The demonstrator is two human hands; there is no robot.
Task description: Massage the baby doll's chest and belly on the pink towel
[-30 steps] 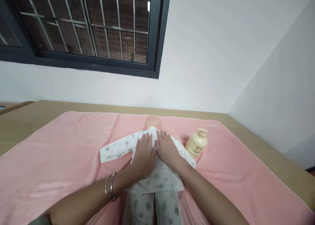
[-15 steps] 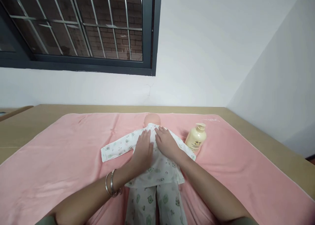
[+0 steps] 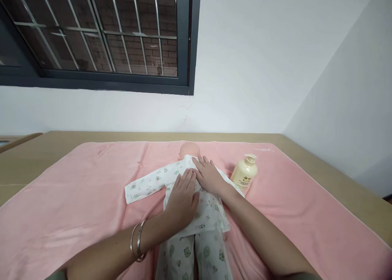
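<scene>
A baby doll [image 3: 190, 149] lies face down on a pink towel [image 3: 76, 190], dressed in a white printed shirt [image 3: 147, 184] and matching trousers [image 3: 183, 255]. My left hand [image 3: 183, 196] lies flat on the doll's back, fingers stretched out; two bangles ring that wrist. My right hand [image 3: 208, 175] rests flat on the doll's upper back near the collar, fingers spread. The two hands touch side by side. Neither holds anything.
A cream pump bottle [image 3: 245, 174] lies tilted on the towel to the right of the doll. The towel covers a tan surface [image 3: 321, 178] set against a white wall under a barred window [image 3: 92, 31].
My left hand has slid down and toward the middle of the doll's back. My right hand has stayed near the collar.
</scene>
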